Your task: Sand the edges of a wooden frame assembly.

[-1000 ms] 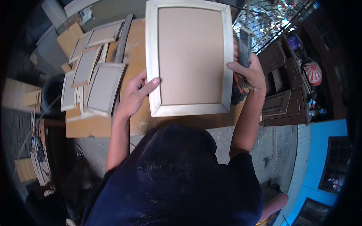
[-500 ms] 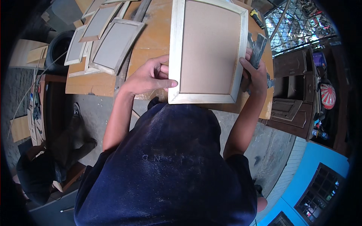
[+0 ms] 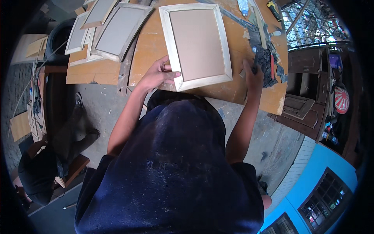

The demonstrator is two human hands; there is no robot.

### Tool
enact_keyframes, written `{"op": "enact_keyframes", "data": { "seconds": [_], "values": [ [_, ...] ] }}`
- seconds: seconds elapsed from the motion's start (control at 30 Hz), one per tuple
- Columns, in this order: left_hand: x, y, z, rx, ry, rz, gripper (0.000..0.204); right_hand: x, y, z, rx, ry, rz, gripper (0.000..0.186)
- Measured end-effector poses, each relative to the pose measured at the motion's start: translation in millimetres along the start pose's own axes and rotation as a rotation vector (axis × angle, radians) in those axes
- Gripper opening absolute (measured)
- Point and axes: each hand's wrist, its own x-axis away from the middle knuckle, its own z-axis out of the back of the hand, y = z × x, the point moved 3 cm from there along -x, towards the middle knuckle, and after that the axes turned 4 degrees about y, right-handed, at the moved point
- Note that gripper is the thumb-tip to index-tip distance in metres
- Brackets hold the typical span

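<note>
A pale wooden picture frame (image 3: 186, 84) with a plain tan panel (image 3: 198, 45) is tilted over the orange-brown worktable. My left hand (image 3: 157, 76) is closed on its lower left corner, thumb on the front and fingers behind. Off the frame's right side, my right hand (image 3: 254, 78) reaches to a crumpled black heap (image 3: 269, 64). Its thumb and fingers are around a narrow dark thing (image 3: 255, 58) whose kind I cannot make out. A red strip-like thing (image 3: 272, 65) lies beside the heap.
Several similar frames (image 3: 122, 33) are stacked on the table's (image 3: 146, 46) left side. A yellow-and-black handled tool (image 3: 274, 9) lies at the far right, near a clear bottle (image 3: 242, 7). Another person (image 3: 39, 171) sits at lower left. Dark wooden cabinets (image 3: 304, 89) stand to the right.
My right hand has let go of the frame's right edge and moved to the black heap. The frame has been lowered away from me and tilted, with my left hand still on its corner.
</note>
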Motion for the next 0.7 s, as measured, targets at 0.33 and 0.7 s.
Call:
{"op": "enact_keyframes", "data": {
  "seconds": [0.33, 0.7],
  "values": [
    [-37, -74, 27, 0.022, 0.019, 0.142, 0.058, 158, 55, 11, -0.016, -0.054, -0.399, 0.027],
    [-33, -69, 43, -0.247, 0.171, 0.182, 0.028, 175, 33, -29, 0.130, -0.069, -0.295, 0.029]
  ]
}}
